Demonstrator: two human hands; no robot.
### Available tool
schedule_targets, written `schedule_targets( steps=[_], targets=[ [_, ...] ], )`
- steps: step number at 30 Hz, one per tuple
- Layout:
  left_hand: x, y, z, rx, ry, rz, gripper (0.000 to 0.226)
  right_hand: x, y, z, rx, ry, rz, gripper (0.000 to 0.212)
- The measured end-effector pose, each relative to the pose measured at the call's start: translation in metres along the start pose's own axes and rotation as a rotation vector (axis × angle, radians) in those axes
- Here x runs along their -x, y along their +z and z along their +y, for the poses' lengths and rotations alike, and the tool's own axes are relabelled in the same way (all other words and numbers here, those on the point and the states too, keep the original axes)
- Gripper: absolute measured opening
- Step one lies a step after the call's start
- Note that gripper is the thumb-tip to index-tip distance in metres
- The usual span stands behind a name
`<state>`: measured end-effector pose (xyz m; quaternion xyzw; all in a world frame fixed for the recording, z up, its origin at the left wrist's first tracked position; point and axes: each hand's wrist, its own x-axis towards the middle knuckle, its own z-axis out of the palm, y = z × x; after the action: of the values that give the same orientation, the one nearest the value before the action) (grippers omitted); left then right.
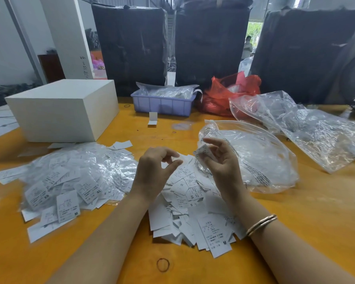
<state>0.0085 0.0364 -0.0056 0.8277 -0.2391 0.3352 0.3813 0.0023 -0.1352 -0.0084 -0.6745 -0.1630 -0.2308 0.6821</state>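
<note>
Right hand (220,163) pinching a small folded label (202,151) above the loose label pile (191,201) on the desk (295,232), clear bag (254,156) just beside, left hand (155,171) fingers curled, I can't tell if gripping anything

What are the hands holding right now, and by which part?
The right hand pinches a small white label by one end, between thumb and fingers. The left hand has curled fingers; whether it holds anything cannot be told.
</note>
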Motion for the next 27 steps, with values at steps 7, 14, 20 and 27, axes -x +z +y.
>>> schedule_targets(
  steps=[7, 14, 20, 27],
  targets=[
    [0.0001, -0.0011, 0.0003, -0.025, 0.024, -0.008, 0.016, 0.0031, 0.0028, 0.0023, 0.425, -0.241, -0.05, 0.019],
    [0.0008, -0.0004, -0.0007, -0.022, 0.044, -0.042, 0.018, 0.0041, 0.0038, 0.0021, 0.505, -0.299, -0.085, 0.021],
    [0.0012, -0.0001, 0.0, 0.004, 0.044, -0.106, 0.017, 0.004, 0.0057, 0.0017, 0.551, -0.377, -0.128, 0.024],
    [0.0, 0.0017, -0.0016, 0.102, -0.098, -0.129, 0.014, 0.0039, 0.0049, 0.0015, 0.44, -0.291, -0.181, 0.031]
  ],
)
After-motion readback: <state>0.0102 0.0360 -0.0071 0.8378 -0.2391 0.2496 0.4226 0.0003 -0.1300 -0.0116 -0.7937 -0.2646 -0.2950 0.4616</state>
